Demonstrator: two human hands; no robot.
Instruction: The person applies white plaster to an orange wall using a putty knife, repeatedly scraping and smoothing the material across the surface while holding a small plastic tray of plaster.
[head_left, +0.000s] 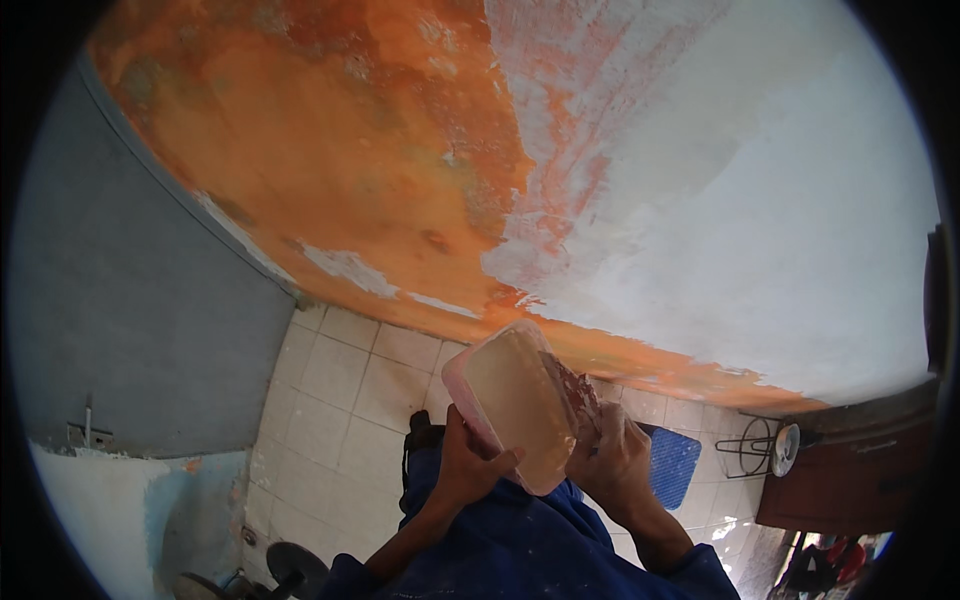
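My left hand (pixel 472 462) grips a pale pink rectangular tub (pixel 462 388) by its left side, the thumb over the rim. Smooth cream-coloured putty (pixel 515 400) lies inside the tub, which is tilted in front of my body. A reddish-brown, putty-smeared spreader (pixel 574 392) is in my right hand (pixel 615 455), its fingers closed round it. The spreader is against the tub's right edge; part of it is hidden by my fingers.
Ahead rises a wall (pixel 780 220), part orange, part coated whitish. A grey wall (pixel 150 270) stands left. On the tiled floor (pixel 350 400) lie a blue mat (pixel 673 465) and, farther right, a wire stand (pixel 748 447). Dark round objects (pixel 297 568) are at lower left.
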